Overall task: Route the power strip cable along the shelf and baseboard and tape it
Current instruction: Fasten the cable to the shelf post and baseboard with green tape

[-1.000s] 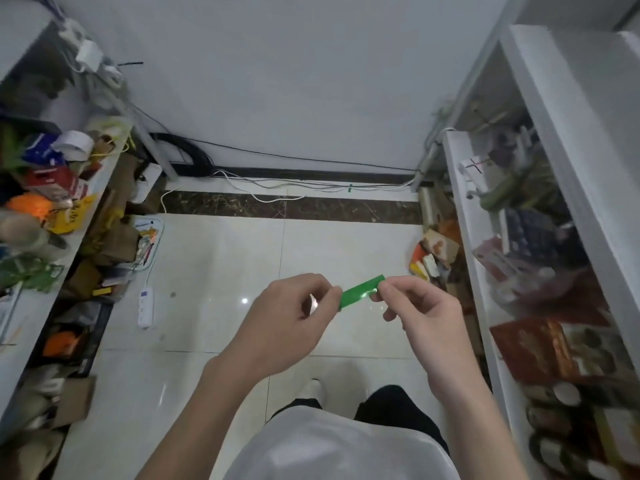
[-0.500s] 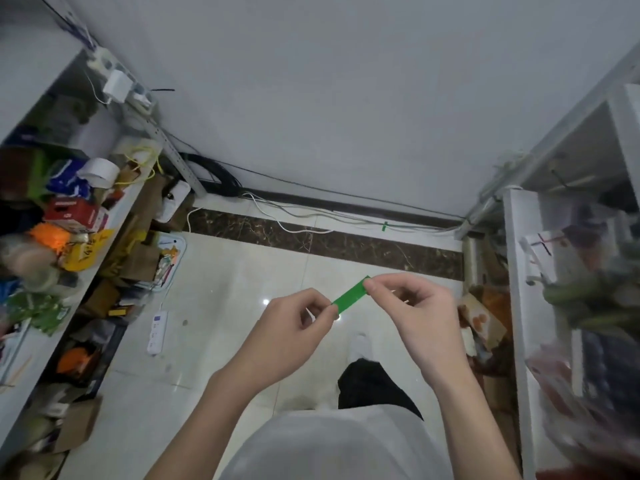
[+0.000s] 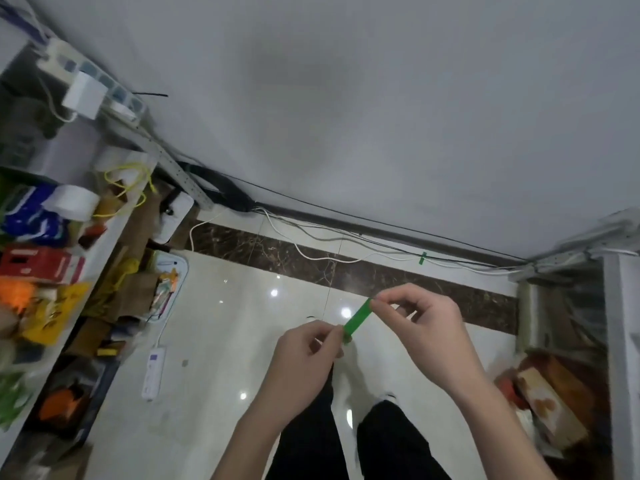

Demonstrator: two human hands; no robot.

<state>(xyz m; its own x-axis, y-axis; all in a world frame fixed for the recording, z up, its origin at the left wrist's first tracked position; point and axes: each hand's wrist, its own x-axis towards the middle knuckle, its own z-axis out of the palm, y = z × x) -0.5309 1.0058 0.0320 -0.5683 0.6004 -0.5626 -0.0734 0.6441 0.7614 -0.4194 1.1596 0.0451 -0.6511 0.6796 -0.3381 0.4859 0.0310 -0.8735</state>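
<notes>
A short strip of green tape (image 3: 357, 319) is stretched between my two hands in front of me. My left hand (image 3: 306, 358) pinches its lower end and my right hand (image 3: 420, 327) pinches its upper end. A white power strip (image 3: 154, 372) lies on the tiled floor at the left, its white cable (image 3: 311, 252) running along the dark baseboard (image 3: 363, 271). One green tape piece (image 3: 422, 258) holds the cable near the right shelf (image 3: 620, 323).
A cluttered left shelf (image 3: 52, 271) holds boxes, tape rolls and bags, with cardboard and boxes on the floor beside it. Another power strip with a white adapter (image 3: 83, 95) sits high on the left. Snack boxes (image 3: 547, 414) lie on the floor by the right shelf.
The view has tilted up and swung left, showing more wall and less of the right shelf. Both hands keep the same pinch on the green tape.
</notes>
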